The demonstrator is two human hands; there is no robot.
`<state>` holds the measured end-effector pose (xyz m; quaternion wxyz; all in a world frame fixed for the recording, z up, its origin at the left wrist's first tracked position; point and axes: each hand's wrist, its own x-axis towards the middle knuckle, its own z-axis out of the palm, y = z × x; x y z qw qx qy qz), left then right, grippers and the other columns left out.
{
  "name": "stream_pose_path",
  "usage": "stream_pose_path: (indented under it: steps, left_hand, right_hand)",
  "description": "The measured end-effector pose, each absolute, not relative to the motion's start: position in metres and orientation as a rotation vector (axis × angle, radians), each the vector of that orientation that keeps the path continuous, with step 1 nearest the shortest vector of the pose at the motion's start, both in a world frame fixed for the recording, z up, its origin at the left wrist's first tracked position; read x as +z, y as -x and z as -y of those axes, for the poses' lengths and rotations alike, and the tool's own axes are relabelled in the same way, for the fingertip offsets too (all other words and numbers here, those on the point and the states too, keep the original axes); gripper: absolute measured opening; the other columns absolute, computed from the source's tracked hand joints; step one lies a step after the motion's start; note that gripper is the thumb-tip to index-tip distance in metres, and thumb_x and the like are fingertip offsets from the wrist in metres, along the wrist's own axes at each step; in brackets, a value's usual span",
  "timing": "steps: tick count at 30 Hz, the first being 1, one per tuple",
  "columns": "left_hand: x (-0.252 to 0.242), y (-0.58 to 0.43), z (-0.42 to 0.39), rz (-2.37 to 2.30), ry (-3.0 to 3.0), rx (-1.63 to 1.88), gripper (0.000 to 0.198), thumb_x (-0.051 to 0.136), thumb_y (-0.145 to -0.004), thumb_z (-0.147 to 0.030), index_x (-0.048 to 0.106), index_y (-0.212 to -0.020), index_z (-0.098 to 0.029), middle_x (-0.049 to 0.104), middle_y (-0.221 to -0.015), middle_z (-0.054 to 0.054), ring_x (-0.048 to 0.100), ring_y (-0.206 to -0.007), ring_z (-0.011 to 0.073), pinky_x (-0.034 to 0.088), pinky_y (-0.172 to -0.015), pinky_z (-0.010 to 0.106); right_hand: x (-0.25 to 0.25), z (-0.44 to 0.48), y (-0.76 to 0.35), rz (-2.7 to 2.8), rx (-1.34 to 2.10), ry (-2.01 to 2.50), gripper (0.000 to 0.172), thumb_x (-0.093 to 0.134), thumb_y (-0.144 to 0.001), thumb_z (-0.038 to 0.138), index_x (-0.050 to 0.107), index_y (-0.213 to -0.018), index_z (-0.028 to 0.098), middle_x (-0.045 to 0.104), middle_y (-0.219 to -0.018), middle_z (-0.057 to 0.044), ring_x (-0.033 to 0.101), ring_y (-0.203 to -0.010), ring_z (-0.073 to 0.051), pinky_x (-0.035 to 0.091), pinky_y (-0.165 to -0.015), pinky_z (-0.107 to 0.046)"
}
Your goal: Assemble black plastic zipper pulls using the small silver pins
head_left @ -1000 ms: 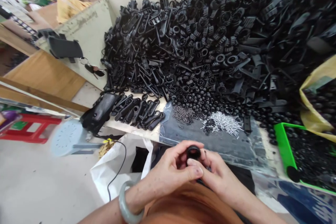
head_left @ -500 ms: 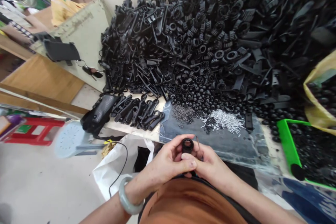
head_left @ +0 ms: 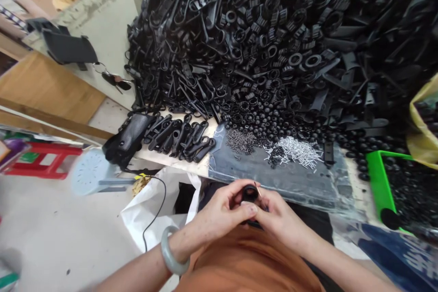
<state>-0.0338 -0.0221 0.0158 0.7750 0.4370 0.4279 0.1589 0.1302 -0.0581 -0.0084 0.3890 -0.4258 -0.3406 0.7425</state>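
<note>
Close to my body, my left hand [head_left: 228, 207] and my right hand [head_left: 275, 207] are closed together round a black plastic part with a ring-shaped end [head_left: 250, 193]. Most of that part is hidden by my fingers and thumbs. A thin copper-coloured rod [head_left: 258, 190] sticks up by my right fingers; what it belongs to I cannot make out. Just beyond my hands, a dark work mat [head_left: 253, 174] carries a pile of silvery pins [head_left: 301, 151] and a heap of small dark screw-like pieces [head_left: 241, 141].
A large mound of black plastic parts [head_left: 205, 45] fills the back. Finished-looking black clips [head_left: 179, 139] lie in a row at left beside a black mesh-covered device [head_left: 132, 134]. A green bin [head_left: 376, 178] stands at right, a white bag [head_left: 137, 219] hangs below, and a stool [head_left: 89, 171] stands left.
The view has shifted slightly, so the bench appears nearer. Both hands still hold the black part, whose ring end is tilted differently; the thin rod now slants leftward at its top.
</note>
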Motion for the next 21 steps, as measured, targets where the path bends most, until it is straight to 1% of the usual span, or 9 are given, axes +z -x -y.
stream_pose_path:
  steps: [2, 4, 8, 12, 14, 16, 17, 19, 21]
  left_hand:
    - [0.010, 0.032, 0.022, -0.926, -0.918, 0.325, 0.046, 0.076, -0.085, -0.037, 0.067, -0.128, -0.024, 0.065, -0.101, 0.004, 0.056, -0.084, 0.0171, 0.052, -0.070, 0.027]
    - [0.005, 0.032, 0.020, -0.924, -0.936, 0.320, 0.042, 0.075, -0.086, -0.036, 0.069, -0.126, -0.024, 0.065, -0.102, 0.004, 0.056, -0.085, 0.0171, 0.052, -0.073, 0.027]
    - [0.000, 0.035, 0.017, -0.944, -1.018, 0.296, 0.036, 0.072, -0.088, -0.033, 0.072, -0.122, -0.023, 0.066, -0.099, 0.004, 0.057, -0.085, 0.0164, 0.049, -0.074, 0.025]
    - [-0.003, 0.037, 0.010, -0.895, -0.978, 0.279, 0.038, 0.073, -0.087, -0.035, 0.072, -0.124, -0.024, 0.065, -0.096, 0.003, 0.057, -0.080, 0.0150, 0.051, -0.070, 0.024]
    - [-0.005, 0.035, 0.005, -0.847, -0.894, 0.284, 0.044, 0.074, -0.088, -0.039, 0.068, -0.129, -0.025, 0.064, -0.095, 0.003, 0.059, -0.078, 0.0150, 0.053, -0.065, 0.024]
    - [-0.005, 0.034, -0.001, -0.798, -0.821, 0.282, 0.054, 0.078, -0.086, -0.042, 0.063, -0.135, -0.026, 0.065, -0.096, 0.003, 0.063, -0.074, 0.0149, 0.055, -0.059, 0.023]
    - [-0.005, 0.035, -0.003, -0.773, -0.791, 0.280, 0.059, 0.079, -0.086, -0.045, 0.060, -0.138, -0.025, 0.067, -0.097, 0.004, 0.065, -0.074, 0.0152, 0.056, -0.059, 0.023]
    - [-0.001, 0.039, -0.007, -0.724, -0.706, 0.295, 0.067, 0.073, -0.089, -0.055, 0.054, -0.145, -0.025, 0.069, -0.103, 0.007, 0.070, -0.078, 0.0169, 0.060, -0.065, 0.027]
    - [0.006, 0.045, -0.009, -0.707, -0.599, 0.362, 0.066, 0.058, -0.096, -0.064, 0.049, -0.150, -0.027, 0.069, -0.116, 0.011, 0.072, -0.087, 0.0192, 0.063, -0.075, 0.034]
  right_hand:
    - [-0.015, 0.061, -0.128, 0.858, 1.871, 1.110, 0.034, 0.079, -0.083, 0.049, 0.071, -0.085, 0.016, 0.069, -0.075, -0.003, 0.061, -0.068, -0.017, 0.053, -0.065, -0.028]
    - [-0.021, 0.064, -0.126, 0.840, 1.844, 1.152, 0.035, 0.079, -0.083, 0.050, 0.071, -0.085, 0.017, 0.069, -0.075, -0.003, 0.061, -0.068, -0.017, 0.053, -0.064, -0.029]
    - [-0.027, 0.070, -0.122, 0.808, 1.732, 1.263, 0.035, 0.081, -0.080, 0.051, 0.070, -0.083, 0.017, 0.070, -0.078, -0.003, 0.062, -0.071, -0.018, 0.054, -0.067, -0.029]
    - [-0.027, 0.069, -0.117, 0.771, 1.689, 1.311, 0.039, 0.084, -0.076, 0.054, 0.069, -0.082, 0.018, 0.068, -0.073, -0.002, 0.060, -0.064, -0.017, 0.054, -0.062, -0.029]
    - [-0.026, 0.064, -0.117, 0.714, 1.704, 1.307, 0.045, 0.084, -0.075, 0.058, 0.069, -0.084, 0.017, 0.063, -0.063, 0.001, 0.054, -0.053, -0.013, 0.048, -0.051, -0.025]
    - [-0.024, 0.057, -0.118, 0.637, 1.740, 1.314, 0.049, 0.081, -0.077, 0.062, 0.069, -0.089, 0.016, 0.057, -0.054, 0.004, 0.042, -0.042, -0.008, 0.033, -0.039, -0.020]
    - [-0.021, 0.054, -0.119, 0.604, 1.762, 1.311, 0.050, 0.079, -0.079, 0.063, 0.069, -0.090, 0.015, 0.054, -0.050, 0.005, 0.037, -0.038, -0.006, 0.025, -0.037, -0.019]
    - [-0.014, 0.049, -0.121, 0.563, 1.804, 1.273, 0.048, 0.079, -0.081, 0.061, 0.069, -0.088, 0.014, 0.049, -0.044, 0.006, 0.033, -0.037, -0.005, 0.018, -0.037, -0.018]
    - [-0.007, 0.044, -0.123, 0.534, 1.807, 1.208, 0.045, 0.081, -0.080, 0.057, 0.069, -0.083, 0.014, 0.045, -0.041, 0.008, 0.031, -0.039, -0.004, 0.019, -0.039, -0.017]
